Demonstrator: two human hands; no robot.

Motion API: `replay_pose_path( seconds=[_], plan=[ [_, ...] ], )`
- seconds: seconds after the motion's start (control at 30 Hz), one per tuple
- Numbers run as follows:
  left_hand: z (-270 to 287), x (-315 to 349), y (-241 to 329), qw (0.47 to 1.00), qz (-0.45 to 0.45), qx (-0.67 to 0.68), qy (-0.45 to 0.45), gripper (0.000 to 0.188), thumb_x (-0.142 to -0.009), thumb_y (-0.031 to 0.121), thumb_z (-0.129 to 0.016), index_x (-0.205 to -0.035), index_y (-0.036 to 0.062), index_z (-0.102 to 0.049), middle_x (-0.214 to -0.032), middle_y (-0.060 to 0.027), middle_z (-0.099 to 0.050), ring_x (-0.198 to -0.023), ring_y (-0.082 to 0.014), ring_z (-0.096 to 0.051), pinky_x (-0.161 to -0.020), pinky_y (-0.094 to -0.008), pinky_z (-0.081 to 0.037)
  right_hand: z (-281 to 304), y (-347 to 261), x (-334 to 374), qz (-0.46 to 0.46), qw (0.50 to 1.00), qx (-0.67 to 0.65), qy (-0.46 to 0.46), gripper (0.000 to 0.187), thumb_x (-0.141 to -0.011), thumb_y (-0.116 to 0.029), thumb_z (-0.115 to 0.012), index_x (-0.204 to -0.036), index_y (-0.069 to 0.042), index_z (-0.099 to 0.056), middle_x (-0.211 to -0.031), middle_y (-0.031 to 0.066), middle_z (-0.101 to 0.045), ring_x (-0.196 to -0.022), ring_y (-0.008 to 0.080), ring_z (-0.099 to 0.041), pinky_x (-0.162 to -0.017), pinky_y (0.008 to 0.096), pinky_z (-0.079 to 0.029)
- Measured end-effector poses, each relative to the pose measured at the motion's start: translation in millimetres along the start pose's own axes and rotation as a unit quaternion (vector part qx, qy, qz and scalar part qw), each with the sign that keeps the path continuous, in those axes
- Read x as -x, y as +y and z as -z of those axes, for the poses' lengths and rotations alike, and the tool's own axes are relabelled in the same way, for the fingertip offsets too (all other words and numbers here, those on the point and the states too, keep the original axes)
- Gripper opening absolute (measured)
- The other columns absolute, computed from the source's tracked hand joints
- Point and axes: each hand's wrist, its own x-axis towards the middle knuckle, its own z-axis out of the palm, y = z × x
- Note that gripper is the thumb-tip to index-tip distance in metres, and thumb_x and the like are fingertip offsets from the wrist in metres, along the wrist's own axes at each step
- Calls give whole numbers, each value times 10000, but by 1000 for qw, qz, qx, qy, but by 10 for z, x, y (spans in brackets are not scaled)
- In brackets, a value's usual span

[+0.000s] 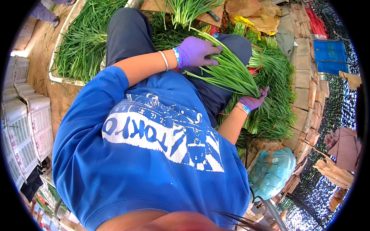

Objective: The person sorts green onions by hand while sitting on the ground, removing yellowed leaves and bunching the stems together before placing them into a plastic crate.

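A loose bunch of garlic chives [235,73] slants across my right thigh, its long green leaves fanned out toward the left. My right hand [254,101], in a purple glove, grips the gathered lower right end. Higher up, my left hand [196,52], also gloved in purple, has its thumb and fingers closed about some of the strands; the palm side is hidden. Just right of the bunch lies a big pile of tied garlic chives [273,84] with red bands round several bundles.
Ahead, more chives [189,13] and a dark-handled knife [213,15] rest on a brown board [154,5]. A white crate [58,73] of chives stands left of my leg. White crates [38,119] are at far left, a blue plastic bag [271,169] at lower right, bricks [302,86] along the right.
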Motion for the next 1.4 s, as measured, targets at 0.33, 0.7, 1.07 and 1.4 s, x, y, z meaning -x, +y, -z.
replay_pose_path(
  seconds=[0.33,0.7,1.07,1.4],
  plan=[
    [-207,33,-231,896,128,420,-68,221,-753,216,-637,-897,49,-645,-762,-44,-611,-703,-123,-554,-650,-265,-440,37,50,-17,17,999,47,-19,271,-839,-186,-418,-1056,-166,-580,-626,-40,-447,-611,129,-472,-674,298,-447],
    [101,272,-678,803,196,561,-46,218,-824,159,-525,-974,41,-631,-817,-12,-615,-693,-52,-499,-608,-190,-404,98,101,-75,-30,999,-8,-12,271,-836,-202,-428,-1064,-183,-574,-614,-87,-437,-582,74,-457,-635,288,-451],
    [1756,886,-359,977,15,92,193,423,-780,96,-595,-1176,59,-450,-994,-69,-584,-846,-135,-560,-695,-283,-454,76,88,12,-26,997,60,-44,253,-851,-237,-420,-1039,-209,-586,-620,-74,-482,-605,69,-479,-644,277,-439],
    [919,1603,-1522,965,261,25,-5,408,-765,60,-604,-1150,51,-471,-983,-67,-590,-830,-125,-562,-683,-270,-456,-75,3,12,30,983,169,-66,179,-782,-227,-541,-629,-147,-494,-598,-43,-423,-623,107,-449,-693,333,-428]
  ],
)
